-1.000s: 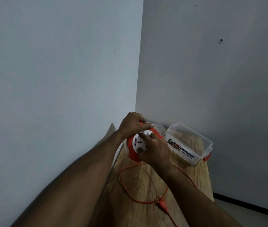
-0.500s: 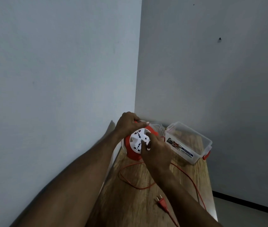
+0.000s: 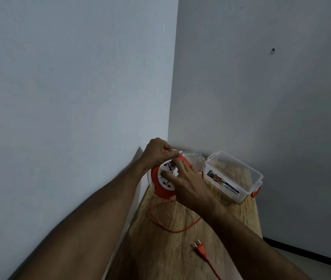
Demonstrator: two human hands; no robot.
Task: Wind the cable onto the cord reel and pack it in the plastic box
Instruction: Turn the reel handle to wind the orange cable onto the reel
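Dim, flat, bluish indoor light, brighter on the left wall [image 3: 69, 98] than on the greyer right wall [image 3: 261, 98], with mild grain throughout. Soft shadow from the left forearm [image 3: 92, 209] cast on the left wall just beside the surface [image 3: 160, 249]; faint sheen only on the clear plastic box [image 3: 233, 175], no harsh glare. Wide-angle stretch at the near edges, swelling both forearms and leaning the wall corner; right hand [image 3: 189, 182] slightly soft with motion blur.

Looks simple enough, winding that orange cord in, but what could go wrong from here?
The loose cable lies in a loop on the table, so it might kink or snag as the cord reel turns. The plug may whip toward the hands. The plastic box sits close and could get knocked.
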